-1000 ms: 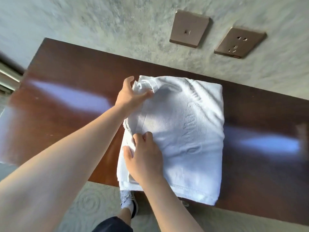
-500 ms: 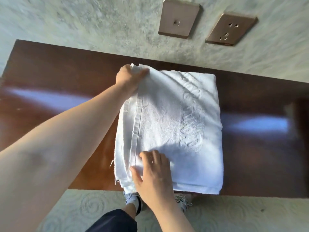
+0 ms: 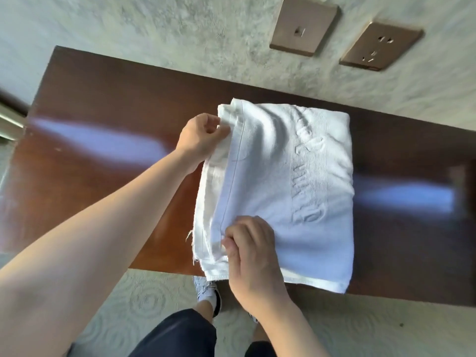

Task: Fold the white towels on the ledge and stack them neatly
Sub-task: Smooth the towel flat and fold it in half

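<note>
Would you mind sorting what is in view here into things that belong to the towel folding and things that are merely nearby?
Part of the job:
- folded white terry towel
- glossy dark brown wooden ledge
- left hand and right hand, each pinching the towel's left edge

Merely nearby:
- two bronze wall plates
- pale patterned carpet

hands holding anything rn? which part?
Both hold the folded white towel by its left edge: left hand pinches the far corner, right hand pinches the near corner layers.
</note>
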